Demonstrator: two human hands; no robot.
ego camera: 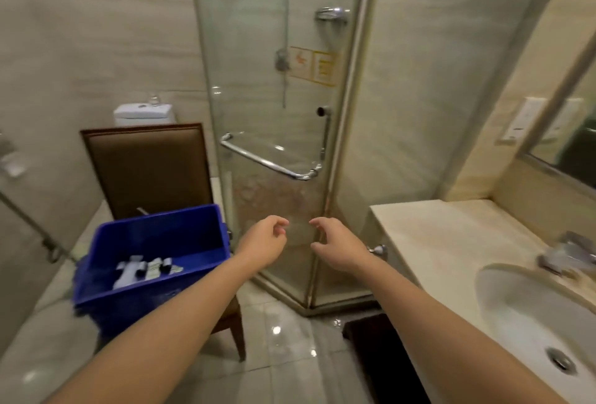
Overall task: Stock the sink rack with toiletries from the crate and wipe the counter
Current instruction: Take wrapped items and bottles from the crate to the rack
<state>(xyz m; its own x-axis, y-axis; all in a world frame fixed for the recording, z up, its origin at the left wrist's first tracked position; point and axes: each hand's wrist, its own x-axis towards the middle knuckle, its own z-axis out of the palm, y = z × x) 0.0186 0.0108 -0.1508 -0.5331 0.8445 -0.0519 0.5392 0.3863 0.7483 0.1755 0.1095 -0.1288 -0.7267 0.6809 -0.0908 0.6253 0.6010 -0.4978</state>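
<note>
A blue plastic crate [180,226] rests on a brown chair [148,165] at the lower left. Inside it lie several small toiletries [145,270], white tubes and little bottles with dark caps. On the right runs a beige stone counter [445,242] with a white sink [522,313] and a chrome tap [564,252]. Both arms reach forward in the middle of the view. My left hand [263,242] hovers just right of the crate, fingers loosely curled, holding nothing. My right hand [335,242] is spread, also holding nothing, left of the counter's corner. No sink rack is in view.
A glass shower cabin [280,97] with a chrome door bar [267,158] stands straight ahead. A toilet cistern [143,113] shows behind the chair. A mirror [574,152] hangs over the counter. A dark mat [383,358] lies on the glossy tiled floor below the counter.
</note>
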